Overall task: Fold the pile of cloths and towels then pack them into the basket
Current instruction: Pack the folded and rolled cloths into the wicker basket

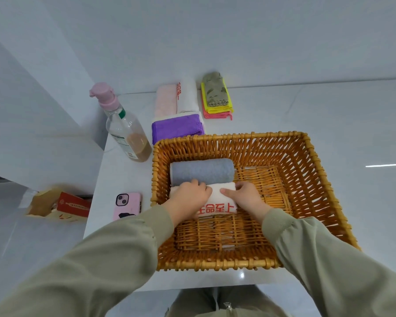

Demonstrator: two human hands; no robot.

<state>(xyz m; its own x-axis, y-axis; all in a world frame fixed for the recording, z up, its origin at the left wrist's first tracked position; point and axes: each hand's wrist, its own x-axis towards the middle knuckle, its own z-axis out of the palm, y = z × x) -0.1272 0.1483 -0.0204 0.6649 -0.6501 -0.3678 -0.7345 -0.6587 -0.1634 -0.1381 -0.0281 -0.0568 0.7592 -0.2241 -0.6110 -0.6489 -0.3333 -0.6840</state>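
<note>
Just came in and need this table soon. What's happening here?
A person is packing folded towels into the wicker basket. The left hand and right hand hold a white towel with red lettering, right beside the grey rolled towel already inside. A purple cloth and a coloured cloth stack lie outside, behind the basket, not yet packed.

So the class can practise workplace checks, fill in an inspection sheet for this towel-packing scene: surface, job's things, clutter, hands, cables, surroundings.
Surface: glossy white table.
Job's things: wicker basket holds a grey rolled towel beside a white printed towel; purple cloth, pink towel, second white towel and a cloth stack wait behind it.
Clutter: pump bottle, pink phone.
Hands: left hand and right hand both grip the white printed towel.
Cables: nothing seen.
Surroundings: white walls; red carton lower left.
</note>
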